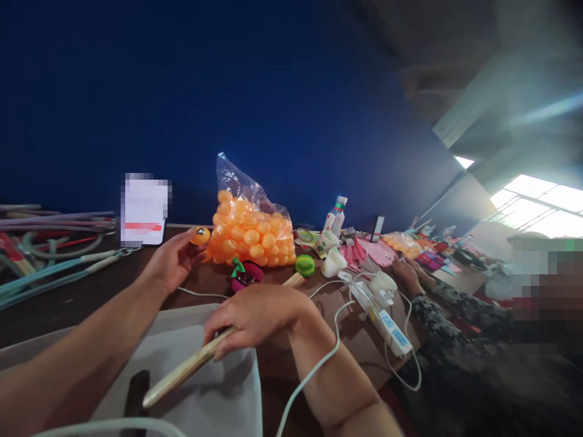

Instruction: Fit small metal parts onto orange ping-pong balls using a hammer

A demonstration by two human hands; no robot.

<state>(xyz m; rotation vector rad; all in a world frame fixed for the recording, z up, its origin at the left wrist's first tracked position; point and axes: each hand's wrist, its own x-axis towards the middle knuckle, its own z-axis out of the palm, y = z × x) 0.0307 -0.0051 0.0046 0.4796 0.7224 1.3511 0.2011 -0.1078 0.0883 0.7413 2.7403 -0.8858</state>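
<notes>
My left hand (166, 264) is raised beside the clear bag and pinches a small orange ball (199, 236), which has a dark shiny spot on it. My right hand (262, 312) is closed around a wooden stick (186, 367) that slants down to the left over a white tray (257, 388). Right behind the left hand stands the clear plastic bag (252, 227), filled with many orange balls. Just beyond the right hand are a magenta dish (237, 283) with small dark bits in it, a green leaf-shaped piece (237, 267) and a green striped ball (305, 265).
Coloured tubes and cords (54, 261) lie at the left, near an upright phone (155, 233). A bottle (336, 217), white cups (333, 262) and a power strip (392, 331) with trailing cables stand to the right. A co-worker's hands (407, 273) work farther right.
</notes>
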